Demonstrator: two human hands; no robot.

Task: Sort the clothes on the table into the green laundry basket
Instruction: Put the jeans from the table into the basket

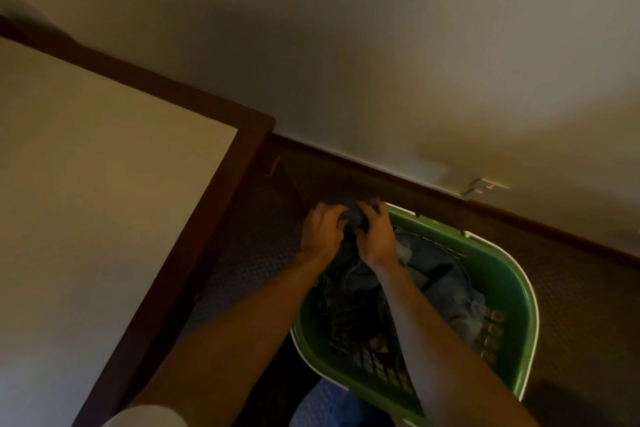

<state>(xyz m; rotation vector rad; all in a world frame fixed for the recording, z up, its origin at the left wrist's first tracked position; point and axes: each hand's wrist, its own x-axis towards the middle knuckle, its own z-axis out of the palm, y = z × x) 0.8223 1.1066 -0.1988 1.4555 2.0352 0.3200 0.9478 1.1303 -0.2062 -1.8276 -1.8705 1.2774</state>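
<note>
Head view: two hands point(322, 232) point(375, 236), one basket point(502, 274).

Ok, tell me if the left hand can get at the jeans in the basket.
Probably yes: the left hand grips dark cloth right over the basket, jeans lying uncovered just below.

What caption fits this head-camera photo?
Both hands, left and right, grip a dark garment over the green laundry basket.

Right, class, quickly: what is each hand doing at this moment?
Left hand: closed on the dark garment over the green laundry basket.
Right hand: closed on the same garment.
</note>
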